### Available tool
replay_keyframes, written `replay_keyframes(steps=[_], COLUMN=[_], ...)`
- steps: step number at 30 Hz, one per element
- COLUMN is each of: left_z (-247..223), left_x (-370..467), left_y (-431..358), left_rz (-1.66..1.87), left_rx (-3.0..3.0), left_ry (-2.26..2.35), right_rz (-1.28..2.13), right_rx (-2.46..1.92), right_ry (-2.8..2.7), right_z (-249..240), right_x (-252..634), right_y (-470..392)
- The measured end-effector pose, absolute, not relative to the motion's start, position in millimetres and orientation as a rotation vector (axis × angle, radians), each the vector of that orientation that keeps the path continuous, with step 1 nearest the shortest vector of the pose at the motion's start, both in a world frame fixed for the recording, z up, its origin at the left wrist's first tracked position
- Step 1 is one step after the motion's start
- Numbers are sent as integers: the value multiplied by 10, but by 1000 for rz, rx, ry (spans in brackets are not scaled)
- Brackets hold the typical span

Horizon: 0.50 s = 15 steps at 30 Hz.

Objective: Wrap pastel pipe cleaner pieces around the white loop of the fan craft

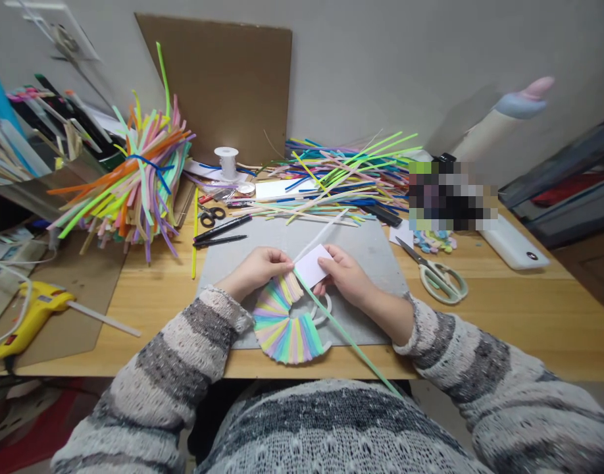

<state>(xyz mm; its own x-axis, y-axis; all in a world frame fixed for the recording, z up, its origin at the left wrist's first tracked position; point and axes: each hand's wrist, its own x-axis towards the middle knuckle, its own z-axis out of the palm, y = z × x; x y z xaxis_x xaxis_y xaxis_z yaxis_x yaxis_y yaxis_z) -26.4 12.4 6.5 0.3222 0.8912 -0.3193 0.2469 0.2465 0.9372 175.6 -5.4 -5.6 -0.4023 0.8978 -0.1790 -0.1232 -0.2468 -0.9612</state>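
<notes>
A curved piece wound in pastel stripes [287, 326] hangs below my left hand [275, 263], over the grey mat's front edge. The fingers of my left hand are pinched at its upper end, where a mint-green pipe cleaner [346, 334] and a white pipe cleaner [324, 235] meet. The green one runs down to the right toward my lap; the white one points up to the right. My right hand [344, 275] grips a small white card [312, 265] between thumb and fingers, close beside the left fingertips. White loops show under the right hand.
Scissors [437, 276] lie right of the grey mat [371, 250]. Loose pipe cleaners [351, 171] are heaped behind it, near a white spool [226, 162]. A bundle of pipe cleaners [144, 178] and black pens [222, 230] are at left. A yellow glue gun [33, 313] rests far left.
</notes>
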Motion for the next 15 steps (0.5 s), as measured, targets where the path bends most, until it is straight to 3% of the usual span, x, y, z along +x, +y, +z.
replay_keyframes(steps=[4, 10, 15], left_z=[57, 129, 141], left_x=[-251, -219, -204], left_y=[124, 103, 110], left_rz=[624, 823, 892], left_rx=[1257, 1115, 1049], left_ry=[1187, 1342, 1356], right_rz=[1715, 1342, 1313], right_rx=[-1065, -1266, -1287], right_ry=[-1252, -1221, -1155], right_z=[-14, -5, -42], right_x=[1744, 1781, 1779], right_y=[-57, 13, 70])
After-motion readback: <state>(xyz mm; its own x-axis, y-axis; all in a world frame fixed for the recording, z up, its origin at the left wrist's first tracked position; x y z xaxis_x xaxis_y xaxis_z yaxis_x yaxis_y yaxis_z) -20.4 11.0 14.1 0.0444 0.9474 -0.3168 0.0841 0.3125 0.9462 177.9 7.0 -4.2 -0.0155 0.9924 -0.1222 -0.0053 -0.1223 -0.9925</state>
